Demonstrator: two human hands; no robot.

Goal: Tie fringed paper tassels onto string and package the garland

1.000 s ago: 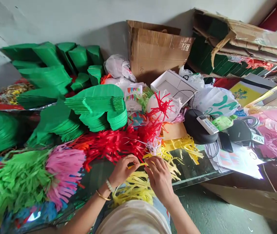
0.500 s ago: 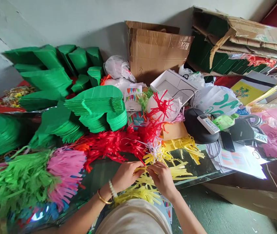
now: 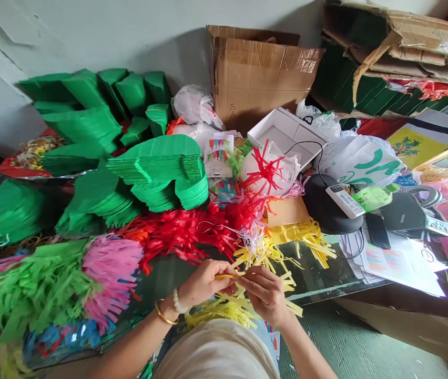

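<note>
My left hand (image 3: 207,284) has its fingers closed around the twisted middle of a yellow paper tassel (image 3: 225,276), just over the table's front edge. Close beside it, my right hand (image 3: 266,292) pinches the same twisted strip, its fingers bent over it. Cut yellow strips (image 3: 293,308) stick out past my right hand. More yellow fringe (image 3: 227,311) lies under the hands, against my lap. Beyond them rest a yellow fringed bundle (image 3: 313,239), white thin strips (image 3: 253,242) and a heap of red fringe (image 3: 184,234).
Stacks of green paper (image 3: 155,163) fill the back left. Green fringe (image 3: 42,289) and pink fringe (image 3: 109,273) lie at the front left. Toward the right are a white box (image 3: 283,139), a phone (image 3: 377,230) and printed sheets (image 3: 401,273). Cardboard boxes (image 3: 263,79) stand behind.
My right hand has turned, its fingers now folding over the twisted strip. The strips on its side have shifted downward. The view has swung slightly, so the table's things sit a little differently.
</note>
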